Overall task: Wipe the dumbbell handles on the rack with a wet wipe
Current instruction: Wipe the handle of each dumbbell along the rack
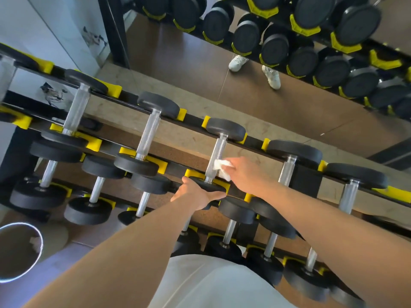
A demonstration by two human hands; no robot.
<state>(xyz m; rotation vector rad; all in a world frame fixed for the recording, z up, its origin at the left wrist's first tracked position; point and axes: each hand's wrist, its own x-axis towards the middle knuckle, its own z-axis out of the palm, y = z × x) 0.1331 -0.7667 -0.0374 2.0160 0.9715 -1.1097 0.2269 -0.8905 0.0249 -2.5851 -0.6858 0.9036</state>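
A black rack with yellow cradles carries several black dumbbells with knurled chrome handles. My right hand pinches a crumpled white wet wipe against the lower right side of one top-row chrome handle. My left hand grips the near black head of that same dumbbell from below and the left, thumb on top. Neighbouring top-row handles stand at the left handle and the right handle.
Lower rack tiers hold more dumbbells beneath my arms. A round bin with a metal rim stands on the floor at the lower left. A mirror behind the rack reflects dumbbells and white shoes.
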